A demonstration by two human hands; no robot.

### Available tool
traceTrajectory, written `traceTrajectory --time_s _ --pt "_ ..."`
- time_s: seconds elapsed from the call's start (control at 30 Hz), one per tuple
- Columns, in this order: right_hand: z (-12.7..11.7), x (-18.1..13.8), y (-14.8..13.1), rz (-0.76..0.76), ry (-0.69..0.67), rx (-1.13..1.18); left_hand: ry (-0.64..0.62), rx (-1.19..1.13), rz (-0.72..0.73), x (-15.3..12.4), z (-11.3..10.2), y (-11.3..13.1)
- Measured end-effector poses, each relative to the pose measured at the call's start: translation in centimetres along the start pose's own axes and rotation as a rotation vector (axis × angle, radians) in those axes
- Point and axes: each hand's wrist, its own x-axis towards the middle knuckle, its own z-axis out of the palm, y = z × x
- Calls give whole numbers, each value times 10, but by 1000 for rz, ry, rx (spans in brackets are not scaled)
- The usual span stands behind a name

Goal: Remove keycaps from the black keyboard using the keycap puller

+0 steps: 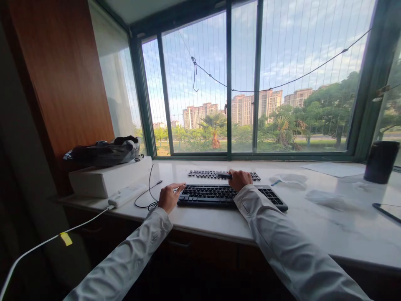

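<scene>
A black keyboard (pixel 209 195) lies on the white marble-like countertop, with many of its keycaps off. At its left end, my left hand (pixel 169 197) holds the edge, fingers reaching to the upper left corner. My right hand (pixel 240 179) is closed around a dark bar-shaped object (pixel 224 176), whose exact kind I cannot make out. That object is over the row of loose black keycaps (pixel 203 174) laid out behind the keyboard. My right wrist and sleeve cover part of the keyboard's right side.
A black cable (pixel 147 205) coils left of the keyboard, near a white power strip (pixel 127 196). Behind stands a white box (pixel 109 177) bearing a dark bag (pixel 106 151). To the right are crumpled clear plastic bags (pixel 328 198), a black cylinder (pixel 381 162) and a flat dark device (pixel 390 211).
</scene>
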Motion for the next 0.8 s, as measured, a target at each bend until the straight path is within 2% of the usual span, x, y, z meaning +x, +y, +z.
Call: traceTrajectory --time_s 0.17,0.27,0.33,0.43,0.53,0.63,0.8 --pt "4 4 -5 -9 -47 67 -1 90 78 20 -14 13" --pt "9 6 -5 -5 -35 99 45 144 119 51 -23 28" --pt "12 7 -4 -2 -24 108 90 218 143 78 -21 34" --pt "15 7 -3 -3 -40 116 -17 291 220 117 -3 30" --pt "16 8 -2 -2 -53 124 -180 348 248 141 25 14" --pt "14 7 -3 -5 -72 130 -292 379 247 149 51 -5" --pt "11 7 -6 -21 -113 126 -354 388 205 151 79 -36"
